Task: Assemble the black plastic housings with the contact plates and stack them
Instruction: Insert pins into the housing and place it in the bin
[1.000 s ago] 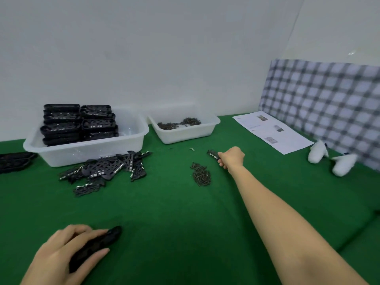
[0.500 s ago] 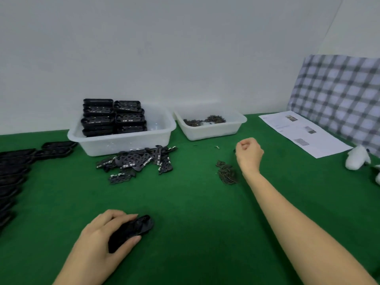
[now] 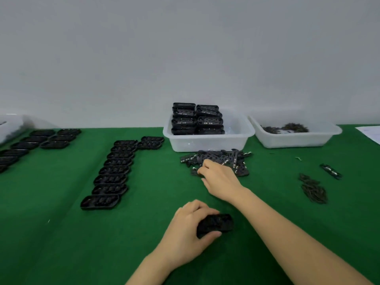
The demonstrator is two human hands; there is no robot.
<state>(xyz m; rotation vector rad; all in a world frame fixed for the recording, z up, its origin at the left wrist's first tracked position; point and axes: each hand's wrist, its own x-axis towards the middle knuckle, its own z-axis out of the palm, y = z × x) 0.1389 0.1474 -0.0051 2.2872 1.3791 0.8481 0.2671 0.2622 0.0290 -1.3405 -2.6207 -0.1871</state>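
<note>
While reaching into the pile of contact plates [image 3: 218, 161] just in front of the white tub [image 3: 207, 142], right hand [image 3: 221, 182] nearer by far, fingers curled onto the pile's near-left edge; cannot tell whether clamped on a plate. Left hand [image 3: 189, 229] closed around a black housing [image 3: 218, 224] on the green surface [image 3: 61, 233], long axis left-right, directly below the pile.

Blk housing [image 3: 216, 224] flat on green felt; contact plates [image 3: 218, 159] piled nr tub.
</note>
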